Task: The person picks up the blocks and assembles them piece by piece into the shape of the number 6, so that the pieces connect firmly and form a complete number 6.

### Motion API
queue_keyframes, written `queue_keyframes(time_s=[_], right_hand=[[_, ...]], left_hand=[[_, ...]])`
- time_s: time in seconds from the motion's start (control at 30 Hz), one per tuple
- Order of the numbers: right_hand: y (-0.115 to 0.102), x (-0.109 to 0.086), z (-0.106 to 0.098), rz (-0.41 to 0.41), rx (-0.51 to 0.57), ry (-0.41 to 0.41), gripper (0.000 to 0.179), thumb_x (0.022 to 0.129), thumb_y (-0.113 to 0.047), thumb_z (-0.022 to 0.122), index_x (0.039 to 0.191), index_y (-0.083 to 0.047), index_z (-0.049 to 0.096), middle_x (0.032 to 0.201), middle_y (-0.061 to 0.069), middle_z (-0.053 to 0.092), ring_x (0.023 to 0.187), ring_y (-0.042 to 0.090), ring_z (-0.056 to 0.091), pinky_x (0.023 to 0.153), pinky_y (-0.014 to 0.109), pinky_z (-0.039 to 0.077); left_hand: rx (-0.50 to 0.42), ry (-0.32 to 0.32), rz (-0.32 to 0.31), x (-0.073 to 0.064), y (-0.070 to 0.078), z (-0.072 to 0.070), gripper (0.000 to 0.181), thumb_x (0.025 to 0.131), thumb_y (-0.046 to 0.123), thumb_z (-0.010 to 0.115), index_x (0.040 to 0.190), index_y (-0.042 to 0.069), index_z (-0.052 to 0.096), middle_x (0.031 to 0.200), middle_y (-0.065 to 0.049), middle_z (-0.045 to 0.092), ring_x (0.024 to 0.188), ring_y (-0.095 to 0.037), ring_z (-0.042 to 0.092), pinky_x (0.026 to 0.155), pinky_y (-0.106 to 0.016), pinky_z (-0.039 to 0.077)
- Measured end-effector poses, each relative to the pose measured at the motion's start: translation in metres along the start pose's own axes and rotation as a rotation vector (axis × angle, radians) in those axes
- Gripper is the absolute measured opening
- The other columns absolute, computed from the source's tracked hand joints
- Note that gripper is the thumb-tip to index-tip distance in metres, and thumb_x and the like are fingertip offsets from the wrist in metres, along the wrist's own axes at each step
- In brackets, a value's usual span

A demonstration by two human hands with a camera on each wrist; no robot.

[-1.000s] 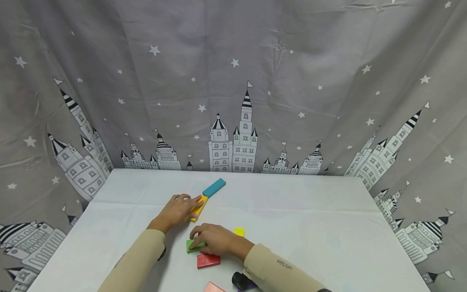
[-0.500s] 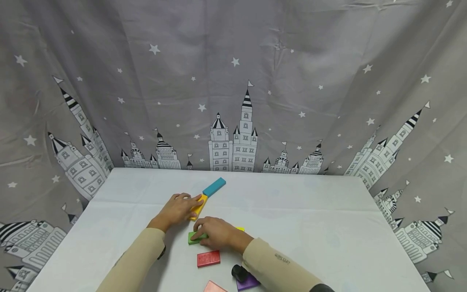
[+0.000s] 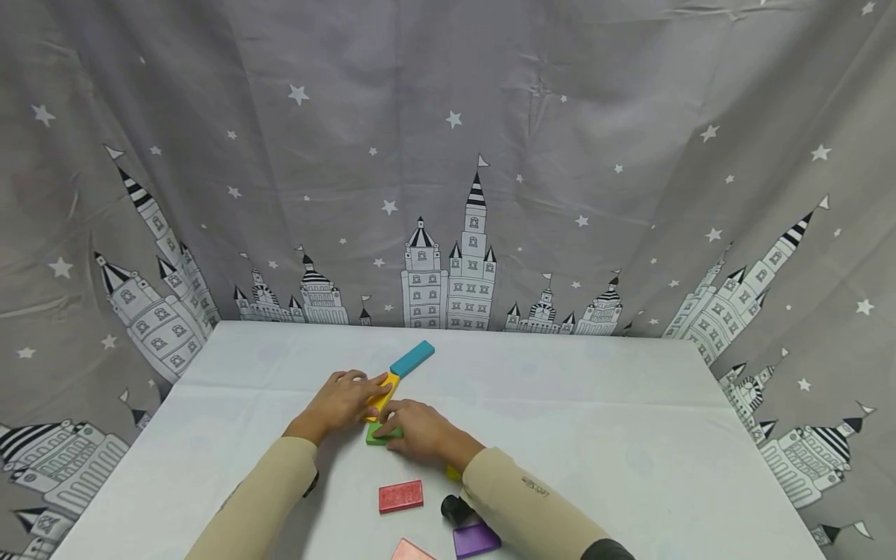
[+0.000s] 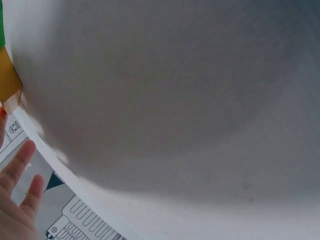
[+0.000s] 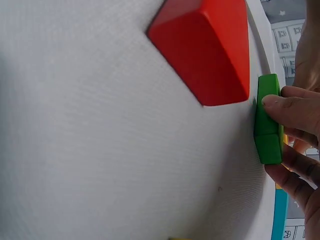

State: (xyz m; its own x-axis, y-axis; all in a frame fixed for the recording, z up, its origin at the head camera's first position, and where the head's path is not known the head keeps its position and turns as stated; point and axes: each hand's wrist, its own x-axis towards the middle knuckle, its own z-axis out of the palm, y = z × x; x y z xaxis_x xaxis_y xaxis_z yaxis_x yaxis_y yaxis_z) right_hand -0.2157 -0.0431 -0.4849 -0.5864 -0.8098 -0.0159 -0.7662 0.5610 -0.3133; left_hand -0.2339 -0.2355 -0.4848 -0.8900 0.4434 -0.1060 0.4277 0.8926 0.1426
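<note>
My left hand (image 3: 341, 403) holds an orange-yellow block (image 3: 383, 398), index finger and thumb on it. The far end of this block meets one end of a blue block (image 3: 413, 358), and the two form a slanting, slightly bent row. My right hand (image 3: 420, 430) pinches a flat green block (image 3: 374, 439), which lies right at the near end of the orange-yellow one. In the right wrist view the thumb presses on a face of the green block (image 5: 269, 120), with fingers on the other side. The left wrist view catches only part of the orange-yellow block (image 4: 9, 77) at its edge.
Closer to me on the white table (image 3: 595, 435) lie a red block (image 3: 401, 496), a purple block (image 3: 477, 540) and a pink block (image 3: 411, 551). A bright yellow block (image 3: 453, 473) is mostly hidden by my right sleeve. Behind the table hangs a grey castle-print curtain (image 3: 595, 117).
My right hand has slid the green block away from me, from beside the red block up to the orange-yellow block. My left hand has stayed in place.
</note>
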Motion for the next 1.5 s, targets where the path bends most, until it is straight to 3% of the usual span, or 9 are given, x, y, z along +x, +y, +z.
queue_keyframes(time_s=[0.63, 0.87, 1.2, 1.5], right_hand=[[0.003, 0.002, -0.001, 0.023, 0.029, -0.012, 0.026, 0.089, -0.024, 0.072, 0.115, -0.027, 0.073, 0.125, -0.006, 0.060, 0.117, 0.010, 0.053, 0.103, 0.027, 0.040], [0.005, -0.006, -0.016, 0.065, 0.063, -0.043, 0.029, 0.088, -0.029, 0.072, 0.116, -0.025, 0.072, 0.129, -0.004, 0.058, 0.120, 0.012, 0.051, 0.104, 0.030, 0.041], [0.017, -0.030, -0.026, -0.035, 0.032, -0.082, 0.025, 0.086, -0.025, 0.074, 0.111, -0.024, 0.075, 0.122, -0.004, 0.061, 0.113, 0.010, 0.054, 0.100, 0.023, 0.042], [0.006, -0.046, -0.024, -0.165, 0.031, -0.128, 0.025, 0.087, -0.027, 0.073, 0.113, -0.025, 0.074, 0.120, -0.007, 0.061, 0.109, 0.003, 0.053, 0.096, 0.017, 0.042]], left_hand=[[-0.017, 0.003, -0.020, 0.001, 0.001, -0.001, 0.051, 0.087, 0.031, 0.067, 0.135, 0.018, 0.057, 0.144, -0.004, 0.050, 0.124, -0.036, 0.048, 0.104, -0.059, 0.032], [-0.008, 0.015, 0.004, 0.000, 0.001, 0.000, 0.052, 0.088, 0.034, 0.066, 0.136, 0.017, 0.057, 0.142, -0.006, 0.052, 0.122, -0.036, 0.048, 0.102, -0.059, 0.034], [-0.016, -0.024, -0.032, 0.000, 0.001, -0.001, 0.054, 0.087, 0.032, 0.068, 0.138, 0.018, 0.055, 0.143, -0.005, 0.050, 0.125, -0.037, 0.046, 0.105, -0.060, 0.031], [-0.020, -0.013, -0.024, 0.002, 0.002, 0.000, 0.054, 0.086, 0.032, 0.069, 0.137, 0.019, 0.055, 0.143, -0.005, 0.051, 0.125, -0.037, 0.046, 0.105, -0.060, 0.031]])
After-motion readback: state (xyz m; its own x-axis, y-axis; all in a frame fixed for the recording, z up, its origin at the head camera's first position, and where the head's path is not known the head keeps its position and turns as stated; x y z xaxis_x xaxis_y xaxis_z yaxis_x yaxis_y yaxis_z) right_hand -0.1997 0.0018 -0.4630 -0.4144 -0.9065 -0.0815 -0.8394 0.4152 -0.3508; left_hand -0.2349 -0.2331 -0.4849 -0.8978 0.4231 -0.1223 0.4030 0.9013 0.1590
